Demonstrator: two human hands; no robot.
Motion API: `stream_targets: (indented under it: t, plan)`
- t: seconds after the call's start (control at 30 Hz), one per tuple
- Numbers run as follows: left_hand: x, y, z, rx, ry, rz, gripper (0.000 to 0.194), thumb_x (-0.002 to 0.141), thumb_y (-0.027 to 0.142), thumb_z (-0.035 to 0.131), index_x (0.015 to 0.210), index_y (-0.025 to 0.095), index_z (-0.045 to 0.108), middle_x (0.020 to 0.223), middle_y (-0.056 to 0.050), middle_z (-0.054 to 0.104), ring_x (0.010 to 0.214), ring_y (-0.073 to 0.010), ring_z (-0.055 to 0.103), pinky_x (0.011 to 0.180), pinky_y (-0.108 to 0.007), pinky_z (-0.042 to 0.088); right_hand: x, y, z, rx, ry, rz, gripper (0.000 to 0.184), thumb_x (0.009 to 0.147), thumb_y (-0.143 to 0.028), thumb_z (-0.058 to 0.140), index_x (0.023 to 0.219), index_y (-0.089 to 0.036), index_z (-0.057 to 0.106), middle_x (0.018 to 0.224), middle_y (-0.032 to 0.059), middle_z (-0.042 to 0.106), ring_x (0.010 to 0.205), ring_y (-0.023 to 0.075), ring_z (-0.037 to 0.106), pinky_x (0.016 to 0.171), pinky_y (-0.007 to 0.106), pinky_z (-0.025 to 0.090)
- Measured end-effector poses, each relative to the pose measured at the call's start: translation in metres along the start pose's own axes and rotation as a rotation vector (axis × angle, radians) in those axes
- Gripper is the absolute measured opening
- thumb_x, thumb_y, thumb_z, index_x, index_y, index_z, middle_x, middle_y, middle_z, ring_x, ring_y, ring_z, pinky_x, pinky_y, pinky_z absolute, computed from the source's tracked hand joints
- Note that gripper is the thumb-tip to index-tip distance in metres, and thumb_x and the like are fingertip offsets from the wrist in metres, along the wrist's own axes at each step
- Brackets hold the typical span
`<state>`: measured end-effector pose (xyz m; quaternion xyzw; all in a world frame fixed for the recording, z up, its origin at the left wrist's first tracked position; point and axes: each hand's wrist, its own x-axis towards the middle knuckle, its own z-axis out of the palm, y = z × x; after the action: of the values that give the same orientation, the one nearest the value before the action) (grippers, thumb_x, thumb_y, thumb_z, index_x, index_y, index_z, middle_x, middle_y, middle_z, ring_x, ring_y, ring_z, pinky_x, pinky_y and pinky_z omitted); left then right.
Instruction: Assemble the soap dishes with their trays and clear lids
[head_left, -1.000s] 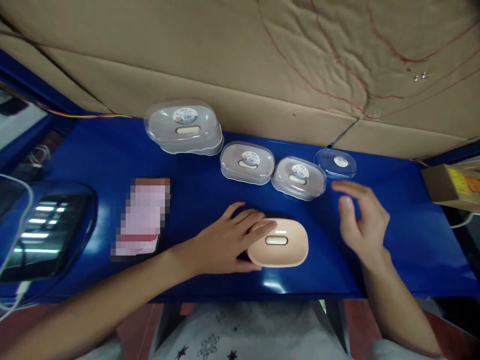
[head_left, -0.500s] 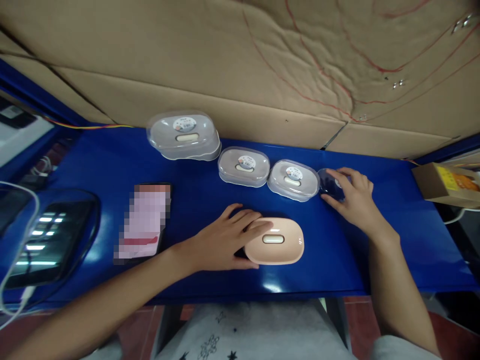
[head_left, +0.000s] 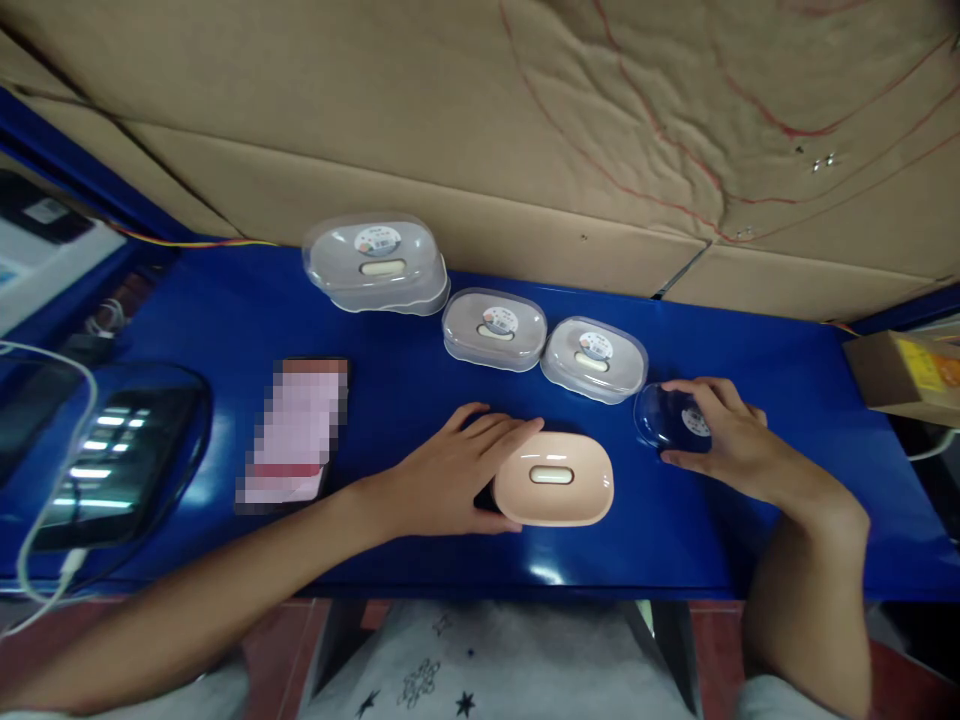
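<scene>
My left hand (head_left: 454, 475) is closed on the left end of a peach oval soap dish (head_left: 589, 490), with its thumb at the near side and its fingers at the far side. The dish lies on the blue table and has a cream capsule-shaped piece in its middle. To the right, my right hand (head_left: 742, 440) grips a clear oval lid (head_left: 656, 420) between thumb and fingers. A round label shows on this lid, partly covered by the fingers. Just beyond stand two grey soap dishes with clear lids on, one on the left (head_left: 495, 330) and one on the right (head_left: 594, 360).
At the back left, a stack of lidded grey dishes (head_left: 379, 265) stands near the cardboard wall (head_left: 360, 170). A phone (head_left: 296, 430) and a dark tablet with a white cable (head_left: 112, 470) lie on the left. A cardboard box (head_left: 885, 375) is at the right edge.
My right hand has reached to the clear lid, taken hold of it and drawn it toward me from the back of the table. My left hand stays on the peach soap dish.
</scene>
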<state>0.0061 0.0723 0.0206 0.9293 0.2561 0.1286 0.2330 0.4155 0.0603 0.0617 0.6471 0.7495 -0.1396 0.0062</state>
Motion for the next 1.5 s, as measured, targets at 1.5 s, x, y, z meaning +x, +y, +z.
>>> stream_targets:
  t: [1.5]
  plan:
    - [0.000,-0.003,0.004,0.094,0.079,-0.010,0.090,0.096,0.064,0.071,0.165,0.020,0.033,0.153,-0.021,0.059,0.139,-0.0394,0.058,0.117,-0.057,0.042,-0.008,-0.115,0.022,0.086,0.105,-0.574,0.062,0.103,-0.047,0.066,0.159,-0.026,0.047,0.161,0.0153,0.051,0.152,0.0368,0.045,0.118,0.060,0.047]
